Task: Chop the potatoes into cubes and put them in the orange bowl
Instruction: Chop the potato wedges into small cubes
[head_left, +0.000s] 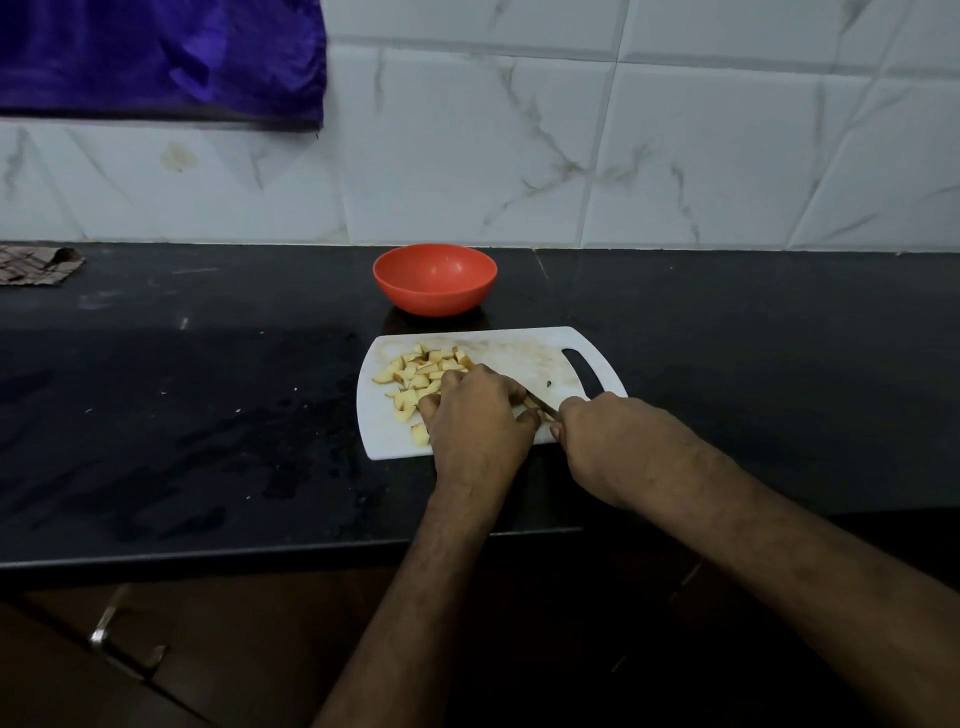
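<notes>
A bowl (435, 279) stands on the counter (208, 405) at 12 o'clock of the cutting board (519, 358); potato pieces (415, 382) lie on the board's 9 o'clock half, a cloth (36, 264) far at 10 o'clock.

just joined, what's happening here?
A person is cutting potato on a white cutting board on a dark countertop. The right hand grips a knife; the left hand steadies the piece being cut, mostly hidden under the fingers. A pile of potato cubes sits on the board's left side. The orange bowl behind the board holds nothing.
</notes>
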